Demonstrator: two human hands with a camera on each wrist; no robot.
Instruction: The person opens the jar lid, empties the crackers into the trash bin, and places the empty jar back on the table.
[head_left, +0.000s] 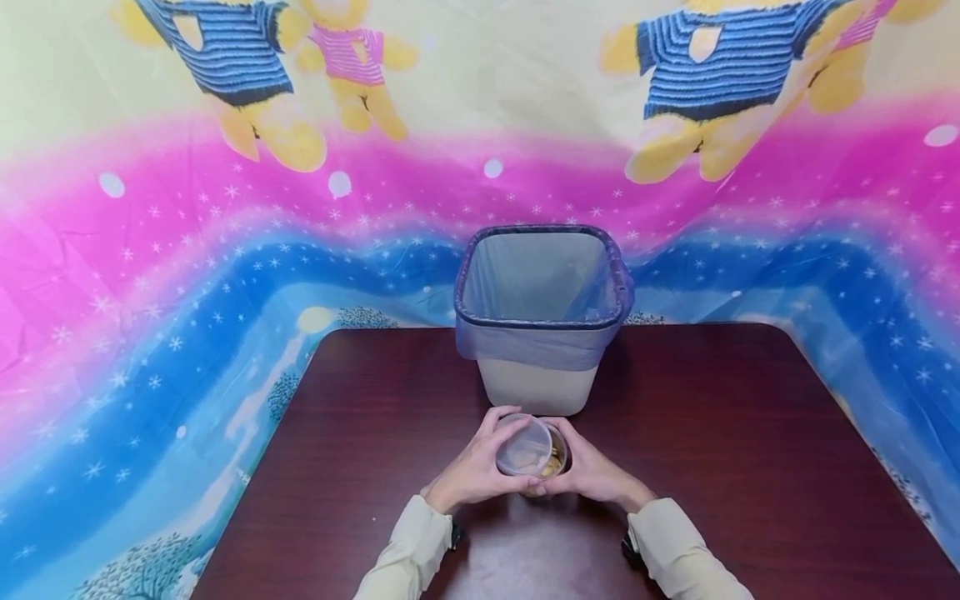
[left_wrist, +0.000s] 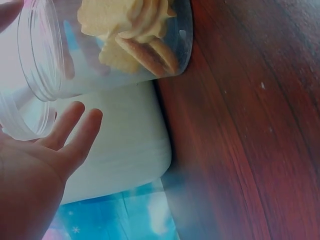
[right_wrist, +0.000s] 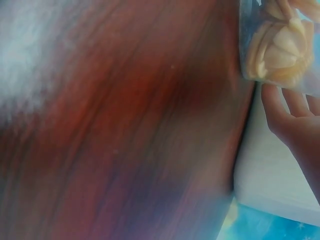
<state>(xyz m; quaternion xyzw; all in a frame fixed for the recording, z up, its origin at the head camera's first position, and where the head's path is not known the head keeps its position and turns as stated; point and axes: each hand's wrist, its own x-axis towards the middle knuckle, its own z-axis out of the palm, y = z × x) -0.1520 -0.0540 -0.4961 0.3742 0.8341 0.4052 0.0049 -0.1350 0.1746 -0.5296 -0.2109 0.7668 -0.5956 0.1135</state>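
A clear plastic jar of golden cookies stands on the table at the centre front. My left hand holds a translucent round lid, tilted over the jar's left side in the head view. In the left wrist view the lid is apart from the jar's threaded rim. My right hand grips the jar from its right side, fingers curled round the far wall. Piped cookies show through the jar in the right wrist view, beside the right hand's fingers.
Just behind the hands, a pale waste bin stands on the dark wooden table. A bluish bag lines it and folds over its rim. Printed cloth with bears and snowflakes hangs around the table.
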